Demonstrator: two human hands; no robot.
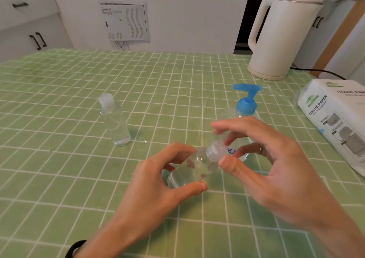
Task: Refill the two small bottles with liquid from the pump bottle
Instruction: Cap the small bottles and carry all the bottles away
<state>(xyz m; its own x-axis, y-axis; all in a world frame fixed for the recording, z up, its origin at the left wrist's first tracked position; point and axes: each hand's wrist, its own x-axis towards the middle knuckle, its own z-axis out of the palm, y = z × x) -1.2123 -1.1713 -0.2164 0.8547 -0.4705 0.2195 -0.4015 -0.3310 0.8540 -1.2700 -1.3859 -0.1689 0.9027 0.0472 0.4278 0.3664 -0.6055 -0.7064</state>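
fig. 1, head view. my left hand (158, 180) curls round the body of the near small bottle (189, 171), thumb on the near side and fingers on the far side. the bottle is tilted, neck up and to the right. i cannot tell whether its base touches the table (59, 159). my right hand (272, 169) is half curled at the cap (216, 151), which it pinches between thumb and a finger behind; the index finger is lifted free. the far small bottle (116, 123) stands upright and capped, well apart to the left. the pump bottle (246, 103) stands just behind my right hand. a kettle (282, 36) and a tissue pack (335, 119) sit to the right.

risks, as i judge them:
- liquid may run out at the neck if the cap comes loose while the bottle is tilted.
- the clear plastic may slip through the left hand if it is wet.
- a swing of the right hand's knuckles may knock the pump bottle over, since it stands so close.
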